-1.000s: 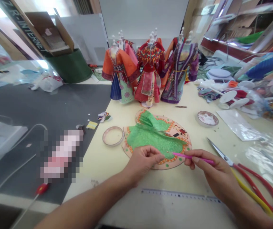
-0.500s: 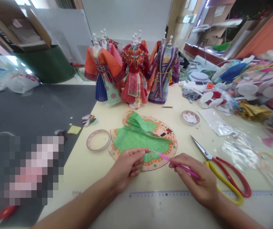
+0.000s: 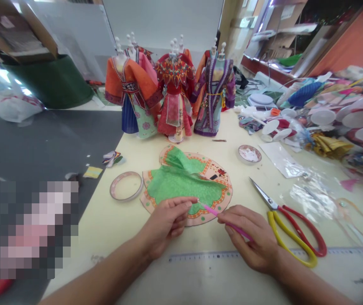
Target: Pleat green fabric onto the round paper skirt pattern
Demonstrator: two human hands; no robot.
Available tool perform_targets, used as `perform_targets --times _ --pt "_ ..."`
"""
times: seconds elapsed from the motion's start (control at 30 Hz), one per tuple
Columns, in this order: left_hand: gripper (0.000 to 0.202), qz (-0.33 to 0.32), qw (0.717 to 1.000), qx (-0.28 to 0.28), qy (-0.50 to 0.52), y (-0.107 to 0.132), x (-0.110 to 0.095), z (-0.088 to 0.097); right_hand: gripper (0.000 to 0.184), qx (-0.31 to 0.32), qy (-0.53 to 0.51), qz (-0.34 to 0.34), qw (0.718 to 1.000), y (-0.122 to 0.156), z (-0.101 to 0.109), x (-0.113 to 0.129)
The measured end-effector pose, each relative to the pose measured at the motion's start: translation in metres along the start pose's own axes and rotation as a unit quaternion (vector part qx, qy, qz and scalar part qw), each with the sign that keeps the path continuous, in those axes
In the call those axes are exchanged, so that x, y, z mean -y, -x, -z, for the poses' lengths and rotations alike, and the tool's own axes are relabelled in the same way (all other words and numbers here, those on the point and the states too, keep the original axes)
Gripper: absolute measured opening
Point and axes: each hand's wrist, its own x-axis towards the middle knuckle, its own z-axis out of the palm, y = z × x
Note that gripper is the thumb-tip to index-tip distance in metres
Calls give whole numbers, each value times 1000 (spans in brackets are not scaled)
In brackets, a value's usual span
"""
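My right hand grips a slim pink pen-like tool with a fine pale tip. That tip meets the end of the left index finger, where a tiny white speck shows. My left hand has its index finger pointing right, the thumb pressed against it and the other fingers curled. Whether something small is pinched there I cannot make out. Beneath both hands lies a green fabric piece with a peach and orange patterned border, partly folded over itself. A dark red motif and a small black strip show on its right part.
Scissors with red and yellow handles lie right, above a clear ruler. A ring-shaped dish is left; a small bowl of white stuff is right. Dressed doll stands line the back. Plastic bags and materials crowd the right.
My right hand has moved left, bringing the tool's tip from just short of the left index fingertip to touching it. The whole view has shifted slightly.
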Motion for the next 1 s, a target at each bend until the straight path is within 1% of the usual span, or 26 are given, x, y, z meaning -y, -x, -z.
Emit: perform_targets --times 0.37,0.43,0.5,0.53,0.57,0.6,0.7,0.73,0.8,0.9,1.0 --pt "31 -7 999 5 -48 2 2 0 38 -15 21 6 1000 -3 3 1" --pt "31 -17 995 -8 -93 1 1 0 37 -15 24 5 1000 -3 3 1" --pt "29 -48 982 -36 -181 1 -1 0 36 -12 27 1 1000 -3 3 2" --pt "28 -69 967 -49 -241 0 -3 0 35 -8 29 -1 1000 -2 3 1" --pt "27 -94 945 -60 -308 -1 -3 1 34 -2 31 -4 999 -2 3 1" --pt "26 -122 916 -65 -376 -2 -4 2 33 6 34 -6 999 -1 3 0" --pt "26 -209 811 -60 -543 -4 0 6 31 27 43 -6 999 3 1 -3" --pt "26 -235 778 -54 -579 -5 3 8 30 33 46 -5 998 4 0 -5" --pt "27 -272 726 -35 -630 -6 9 9 29 44 53 -4 998 6 -1 -6" --pt "30 -299 672 -18 -677 -7 15 11 27 55 68 -1 996 6 -2 -7" --pt "30 -316 635 -21 -704 -8 17 11 25 58 76 2 995 5 -2 -6"
